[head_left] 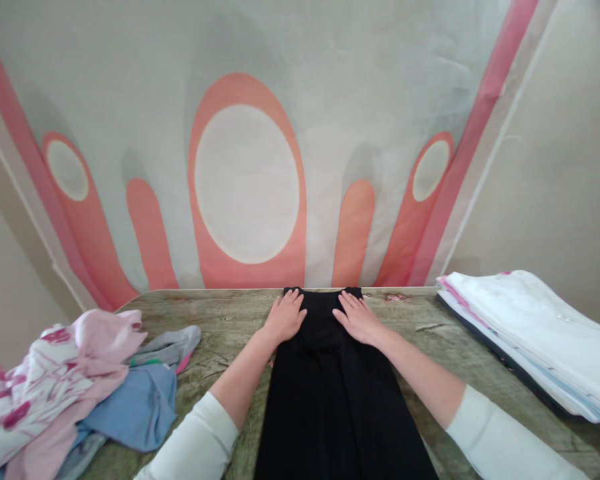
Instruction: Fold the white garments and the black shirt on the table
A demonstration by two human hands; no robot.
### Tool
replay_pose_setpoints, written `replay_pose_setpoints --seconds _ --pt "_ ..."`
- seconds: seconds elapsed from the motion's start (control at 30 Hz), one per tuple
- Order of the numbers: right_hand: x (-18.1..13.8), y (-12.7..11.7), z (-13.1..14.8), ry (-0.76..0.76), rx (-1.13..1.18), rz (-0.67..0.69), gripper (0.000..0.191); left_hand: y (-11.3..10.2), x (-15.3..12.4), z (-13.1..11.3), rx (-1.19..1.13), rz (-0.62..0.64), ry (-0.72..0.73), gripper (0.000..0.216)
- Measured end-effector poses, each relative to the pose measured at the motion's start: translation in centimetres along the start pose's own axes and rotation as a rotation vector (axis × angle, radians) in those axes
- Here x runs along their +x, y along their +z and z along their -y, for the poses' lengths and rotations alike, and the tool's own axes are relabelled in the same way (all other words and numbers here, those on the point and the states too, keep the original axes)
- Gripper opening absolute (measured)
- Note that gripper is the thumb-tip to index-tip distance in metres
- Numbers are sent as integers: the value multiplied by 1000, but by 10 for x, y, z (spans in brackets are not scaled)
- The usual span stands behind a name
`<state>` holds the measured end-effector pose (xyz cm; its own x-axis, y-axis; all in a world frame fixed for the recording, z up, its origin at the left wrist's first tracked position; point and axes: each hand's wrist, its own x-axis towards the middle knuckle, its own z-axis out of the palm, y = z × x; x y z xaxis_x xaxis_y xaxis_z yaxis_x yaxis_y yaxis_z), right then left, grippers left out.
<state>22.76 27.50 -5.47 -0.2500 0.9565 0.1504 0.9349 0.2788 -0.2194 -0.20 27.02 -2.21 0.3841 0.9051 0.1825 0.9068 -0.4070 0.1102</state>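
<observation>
A black garment (330, 400) lies stretched along the middle of the table, running from the far edge toward me. My left hand (284, 317) rests flat on its far left part, fingers stretched out. My right hand (357, 319) lies flat on its far right part, fingers spread as well. Both palms press on the cloth near the garment's far end. Both forearms show white sleeves pushed up near the elbows.
A loose heap of clothes (70, 380), pink, white-patterned, blue and grey, sits at the left. A neat stack of folded white garments (535, 333) sits at the right. The wooden table (220, 327) ends at a wall hung with a pink and grey sheet (250, 167).
</observation>
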Motion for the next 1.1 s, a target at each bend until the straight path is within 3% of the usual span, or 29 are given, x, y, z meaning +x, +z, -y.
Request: replay_pose_setpoints --seconds 0.23,0.43,0.6,0.7,0.9,1.1 --pt "-9 -5 10 -41 38 69 79 -2 -12 -45 -127 203 215 55" --pt "-5 -8 -13 54 -2 74 68 2 -15 -34 -144 261 219 59" --pt "-7 -7 -15 137 -52 -26 66 12 -7 -3 -134 100 70 54" --pt "-12 -13 8 23 -39 -46 65 20 -2 20 -159 -2 -27 49" --pt "-37 -28 76 -322 109 51 60 27 11 52 -181 -104 -98 41" --pt "-49 -27 93 -395 179 166 58 31 32 72 -212 -219 -180 38"
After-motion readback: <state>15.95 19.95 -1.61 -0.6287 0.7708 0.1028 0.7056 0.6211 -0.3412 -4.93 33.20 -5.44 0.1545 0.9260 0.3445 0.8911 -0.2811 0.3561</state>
